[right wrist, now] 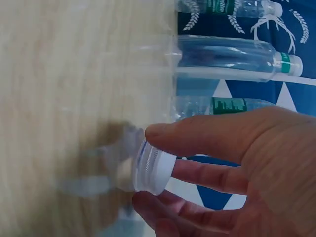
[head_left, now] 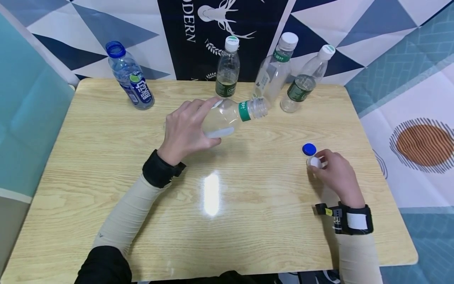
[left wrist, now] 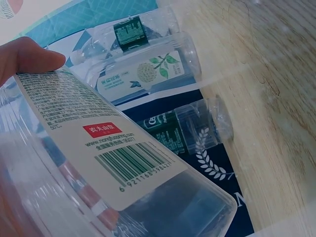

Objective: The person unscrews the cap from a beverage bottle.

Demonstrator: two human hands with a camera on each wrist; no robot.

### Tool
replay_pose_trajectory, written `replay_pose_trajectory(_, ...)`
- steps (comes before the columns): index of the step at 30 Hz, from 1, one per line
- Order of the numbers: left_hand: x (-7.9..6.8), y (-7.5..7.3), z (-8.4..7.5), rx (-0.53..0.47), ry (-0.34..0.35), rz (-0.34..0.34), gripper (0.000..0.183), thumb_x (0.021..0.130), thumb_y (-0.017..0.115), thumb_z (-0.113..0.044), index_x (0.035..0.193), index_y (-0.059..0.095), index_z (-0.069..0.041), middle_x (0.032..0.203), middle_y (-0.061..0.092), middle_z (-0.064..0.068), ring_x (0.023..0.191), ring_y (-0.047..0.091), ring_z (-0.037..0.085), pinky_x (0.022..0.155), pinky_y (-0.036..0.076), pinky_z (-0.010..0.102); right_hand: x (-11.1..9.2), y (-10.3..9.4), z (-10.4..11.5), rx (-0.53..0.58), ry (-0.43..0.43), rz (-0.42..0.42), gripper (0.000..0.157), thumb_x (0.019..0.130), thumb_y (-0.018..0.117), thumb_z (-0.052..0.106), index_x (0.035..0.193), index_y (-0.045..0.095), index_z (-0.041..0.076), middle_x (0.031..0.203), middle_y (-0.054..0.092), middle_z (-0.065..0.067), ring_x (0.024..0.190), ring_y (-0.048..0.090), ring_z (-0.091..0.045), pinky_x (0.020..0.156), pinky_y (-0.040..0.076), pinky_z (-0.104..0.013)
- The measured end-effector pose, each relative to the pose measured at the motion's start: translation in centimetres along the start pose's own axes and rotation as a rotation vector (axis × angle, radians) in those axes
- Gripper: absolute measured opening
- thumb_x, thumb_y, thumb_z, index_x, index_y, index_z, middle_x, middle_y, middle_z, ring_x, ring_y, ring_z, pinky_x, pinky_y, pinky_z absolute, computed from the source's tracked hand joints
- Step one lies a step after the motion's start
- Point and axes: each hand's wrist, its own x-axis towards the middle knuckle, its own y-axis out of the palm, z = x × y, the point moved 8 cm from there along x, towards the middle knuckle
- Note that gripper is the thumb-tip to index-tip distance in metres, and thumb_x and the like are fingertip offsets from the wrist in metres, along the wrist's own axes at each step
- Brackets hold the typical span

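Observation:
My left hand [head_left: 186,128] grips a clear plastic bottle [head_left: 227,116] with a green neck band. The bottle lies tilted sideways above the table, its uncapped mouth toward the right. In the left wrist view my thumb is over its label [left wrist: 131,158], which bears a barcode. On the right side, my right hand [head_left: 335,171] pinches a white bottle cap [head_left: 314,162] between thumb and fingers; the right wrist view shows the cap [right wrist: 157,170] on its edge. Just beyond it on the table is a blue cap [head_left: 309,149].
An uncapped blue-labelled bottle [head_left: 133,81] stands at the back left of the wooden table [head_left: 248,236]. Along the back edge stand a small green-labelled bottle [head_left: 227,73], a taller clear bottle [head_left: 271,75] and another green-labelled bottle [head_left: 303,85], all white-capped.

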Motion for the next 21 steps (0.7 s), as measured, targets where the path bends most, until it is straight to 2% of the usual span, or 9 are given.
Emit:
replay_pose_trajectory(6,0.0,-0.1,0.1,0.001,-0.005,0.005,0.092,0.056,0.087,-0.054,0.14,0.062,-0.024,0.115,0.075,0.008,0.091,0.07,0.03,0.061,0.057,0.044,-0.2,0.3,-0.1,-0.01,0.032,-0.028,0.047,0.089,0.076,0.021,0.126,0.059,-0.004,0.109,0.065,-0.03,0.089,0.066,-0.04,0.061,0.044,-0.029)
replay_pose_trajectory(9,0.1,-0.1,0.3,0.005,-0.011,0.009,0.093,0.056,0.088,-0.053,0.14,0.062,-0.023,0.116,0.075,0.008,0.092,0.07,0.03,0.061,0.057,0.044,-0.2,0.4,-0.3,0.001,0.06,-0.014,0.056,0.089,0.077,0.024,0.131,0.055,-0.005,0.115,0.063,-0.031,0.094,0.064,-0.041,0.064,0.044,-0.031)
replay_pose_trajectory(13,0.0,-0.1,0.5,0.008,-0.017,0.011,0.094,0.055,0.089,-0.053,0.14,0.061,-0.023,0.117,0.075,0.009,0.091,0.07,0.03,0.061,0.057,0.044,-0.3,0.0,-0.7,0.016,0.091,-0.007,0.068,0.089,0.078,0.036,0.137,0.051,-0.005,0.121,0.061,-0.033,0.101,0.06,-0.044,0.068,0.043,-0.038)
replay_pose_trajectory(17,0.0,-0.3,0.6,0.0,-0.016,0.003,0.094,0.056,0.088,-0.053,0.14,0.062,-0.022,0.117,0.075,0.009,0.093,0.071,0.03,0.062,0.058,0.045,-0.3,-1.3,0.1,0.024,0.061,-0.081,0.068,0.092,0.074,0.044,0.136,0.054,-0.003,0.118,0.064,-0.032,0.098,0.063,-0.045,0.067,0.044,-0.04)
replay_pose_trajectory(21,0.1,-0.5,0.7,-0.013,-0.018,-0.007,0.093,0.056,0.088,-0.053,0.139,0.062,-0.021,0.118,0.075,0.009,0.095,0.072,0.03,0.063,0.059,0.045,0.6,-2.6,2.5,0.021,-0.01,-0.149,0.058,0.093,0.074,0.041,0.13,0.061,-0.001,0.112,0.068,-0.029,0.087,0.068,-0.041,0.063,0.046,-0.038)
